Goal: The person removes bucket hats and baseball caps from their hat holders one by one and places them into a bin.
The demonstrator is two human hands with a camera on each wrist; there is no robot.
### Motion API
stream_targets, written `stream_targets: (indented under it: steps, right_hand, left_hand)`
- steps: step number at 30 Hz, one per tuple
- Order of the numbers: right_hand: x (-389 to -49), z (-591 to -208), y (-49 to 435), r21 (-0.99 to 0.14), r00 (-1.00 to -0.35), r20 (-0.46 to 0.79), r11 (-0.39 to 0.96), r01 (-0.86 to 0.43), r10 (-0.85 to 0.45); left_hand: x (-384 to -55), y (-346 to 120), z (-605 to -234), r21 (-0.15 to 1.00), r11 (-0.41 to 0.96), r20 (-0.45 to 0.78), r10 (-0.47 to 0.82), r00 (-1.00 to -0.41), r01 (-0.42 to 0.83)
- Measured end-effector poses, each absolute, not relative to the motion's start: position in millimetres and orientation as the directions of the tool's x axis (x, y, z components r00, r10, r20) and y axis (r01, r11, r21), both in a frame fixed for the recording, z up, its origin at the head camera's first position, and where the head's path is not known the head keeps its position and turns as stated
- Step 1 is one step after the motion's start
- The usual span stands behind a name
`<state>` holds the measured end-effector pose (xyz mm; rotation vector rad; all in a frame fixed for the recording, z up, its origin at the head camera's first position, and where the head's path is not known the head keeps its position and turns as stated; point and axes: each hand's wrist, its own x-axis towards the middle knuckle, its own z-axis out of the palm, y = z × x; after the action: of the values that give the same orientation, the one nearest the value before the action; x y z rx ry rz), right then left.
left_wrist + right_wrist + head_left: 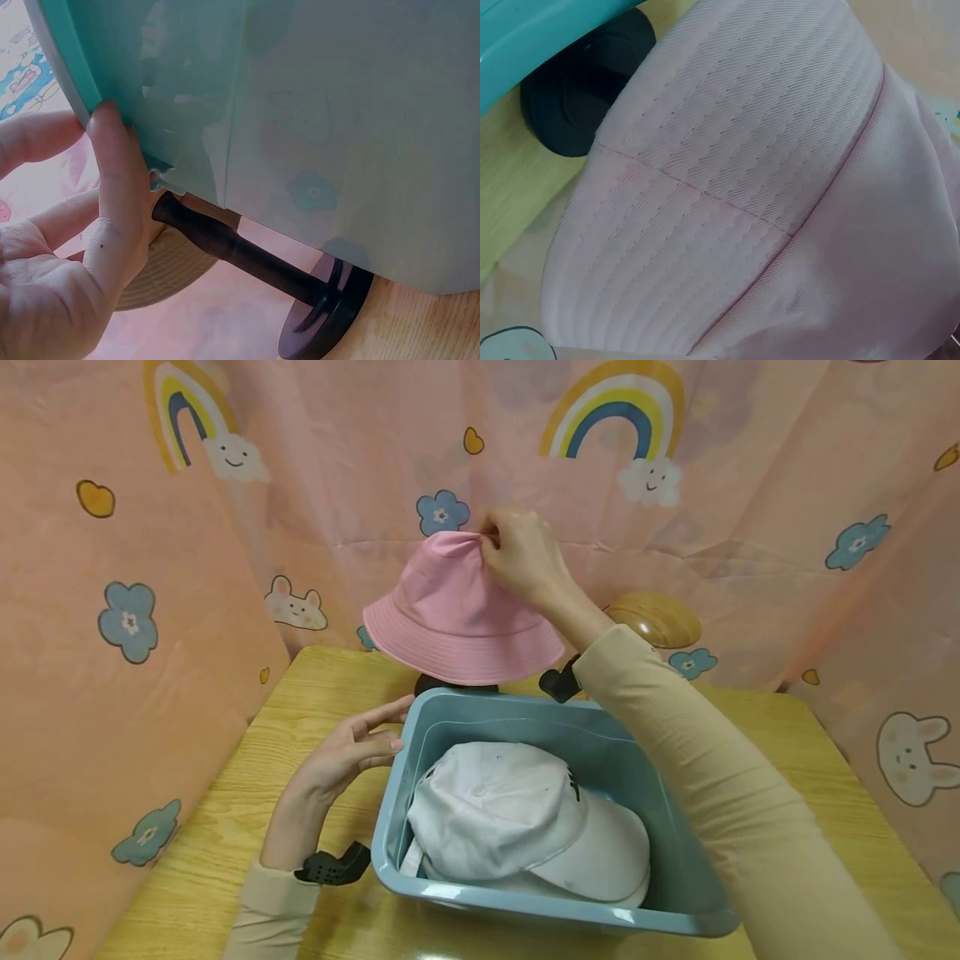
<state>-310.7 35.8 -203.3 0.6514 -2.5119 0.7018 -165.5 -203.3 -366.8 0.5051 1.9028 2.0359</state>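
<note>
My right hand (525, 556) pinches the top of a pink bucket hat (465, 602), which hangs brim down above the bin's far edge. In the right wrist view the hat's stitched brim (705, 165) fills most of the picture; the hand is out of sight there. My left hand (348, 756) touches the left rim of a blue-green plastic bin (390, 810) with extended fingers; its fingertips meet that rim in the left wrist view. A white baseball cap (502, 810) lies inside the bin, brim toward the right.
Behind the bin stands a black stand with a round base (456, 685); its black post (247, 259) shows in the left wrist view. A wooden dome (656, 618) sits farther right, partly behind my right arm. Patterned pink cloth (360, 460) walls the wooden table (217, 827).
</note>
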Motion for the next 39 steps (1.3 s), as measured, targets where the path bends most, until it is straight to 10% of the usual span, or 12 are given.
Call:
stream_targets:
  steps: [39]
  right_hand:
    - [-258.9,-162.8,77.4,-0.278,-0.628,0.72,0.706,-0.652,-0.296]
  left_hand:
    - [-164.1,-204.2,-366.4,0.999,-0.047,0.036,0.441,-0.897,0.017]
